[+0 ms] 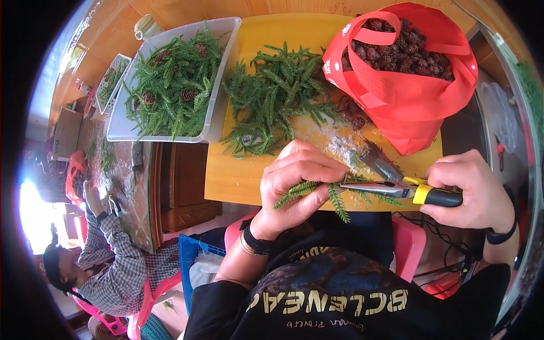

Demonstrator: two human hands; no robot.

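Pinched in the fingers of my left hand (303, 184) is an artificial pine sprig (338, 204), its green needles hanging below the fingers. My right hand (473, 190) grips a pair of long-nose pliers (377, 188) with yellow and black handles. The jaws point left and meet the sprig beside my left fingertips; what exactly they bite on is hidden. Just beyond my hands lies a heap of loose green pine sprigs (283, 90). White flakes (343, 148) and a brush-like tool (381, 161) lie on the yellow table (238, 181) behind the pliers.
A red bag (405, 113) full of pine cones (396, 51) stands at the back right. At the back left, a clear plastic bin (224, 62) holds sprigs with cones. Another person (113, 272) in a checked shirt sits at a separate table (133, 198) on the left.
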